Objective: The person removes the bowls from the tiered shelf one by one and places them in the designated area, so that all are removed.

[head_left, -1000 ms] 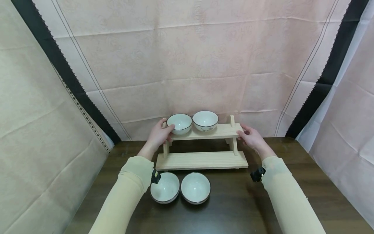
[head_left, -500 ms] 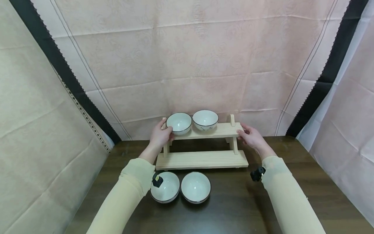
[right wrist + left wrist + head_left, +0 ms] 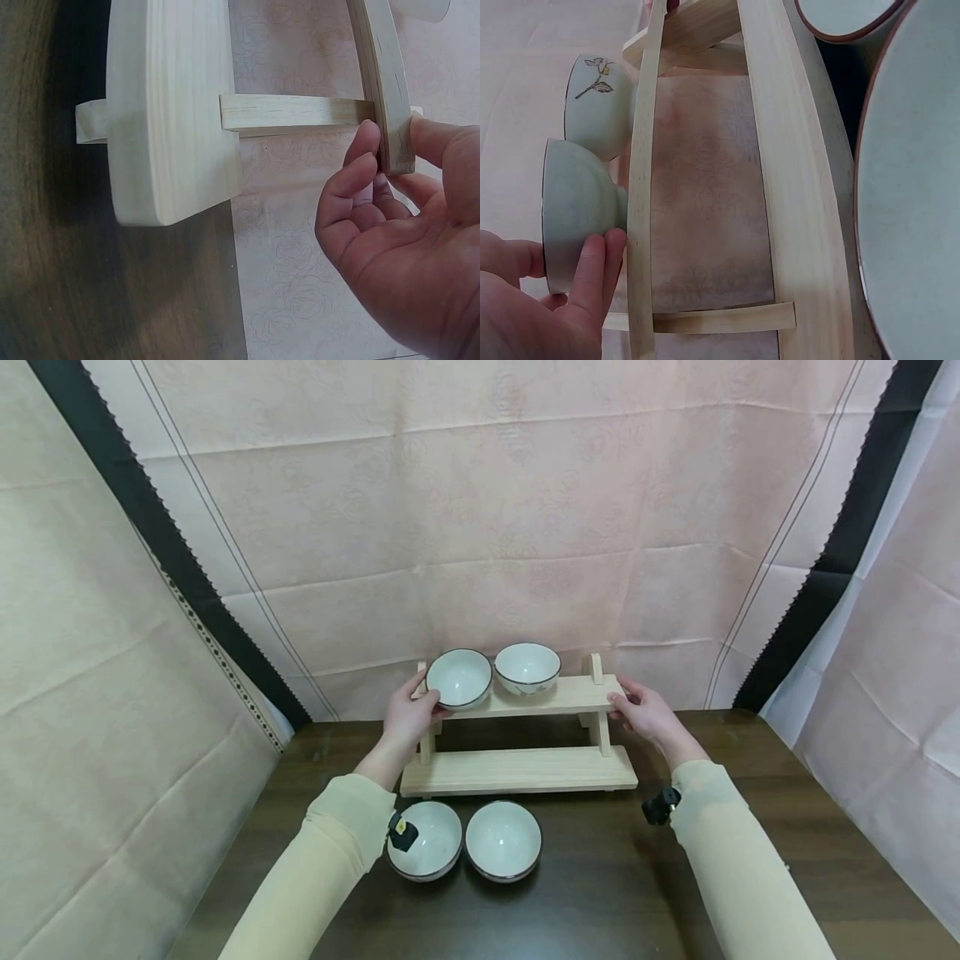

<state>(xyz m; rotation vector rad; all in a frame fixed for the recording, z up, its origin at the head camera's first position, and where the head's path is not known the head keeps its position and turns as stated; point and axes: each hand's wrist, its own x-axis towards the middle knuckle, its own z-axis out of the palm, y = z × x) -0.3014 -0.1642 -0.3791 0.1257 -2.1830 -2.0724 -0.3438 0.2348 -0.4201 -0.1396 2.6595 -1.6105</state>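
Observation:
My left hand [image 3: 407, 717] holds a white, dark-rimmed bowl [image 3: 459, 678] at the left end of a two-tier wooden shelf [image 3: 517, 770]. In the left wrist view, two fingers [image 3: 592, 266] lie against the bowl's underside and the thumb is at its rim. Beside it on the upper tier sits a second bowl [image 3: 600, 105] with a painted flower sprig. My right hand [image 3: 651, 718] grips the right end of the upper board. The right wrist view shows the thumb above that board [image 3: 394, 112] and curled fingers below it.
Two more white bowls stand on the dark wooden table [image 3: 600, 893] before the shelf: a left bowl [image 3: 437, 839], partly covered by the wrist camera, and a right bowl [image 3: 502, 841]. A pale cloth [image 3: 525, 527] hangs close behind the shelf.
The bowl in my left hand has tipped slightly toward me, and my left thumb has slid a little down and left along its rim. My right hand keeps its place on the shelf.

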